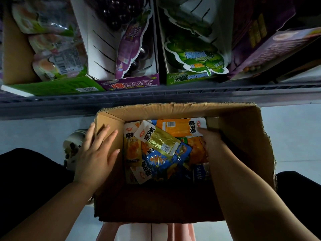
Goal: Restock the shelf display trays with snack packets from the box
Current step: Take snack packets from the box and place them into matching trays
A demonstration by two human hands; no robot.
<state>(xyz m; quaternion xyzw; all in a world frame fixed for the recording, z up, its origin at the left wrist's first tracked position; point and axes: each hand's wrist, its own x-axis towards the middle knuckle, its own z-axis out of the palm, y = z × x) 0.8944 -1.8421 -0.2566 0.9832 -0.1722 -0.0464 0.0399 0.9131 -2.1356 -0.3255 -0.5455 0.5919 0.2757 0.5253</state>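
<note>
Left hand [97, 152] lies flat, fingers straight, pressed on the left wall of the open brown cardboard box [243, 133]. Right hand [211, 143] is down inside the box, fingertips at the long orange snack packet [180, 127]; the grip is hidden, so can't tell if it's clamped. Loose orange, blue, gold and white snack packets [156, 153] cover the box bottom. Printed cardboard display trays [128, 83] sit on the grey shelf [156, 96] just beyond the box.
</note>
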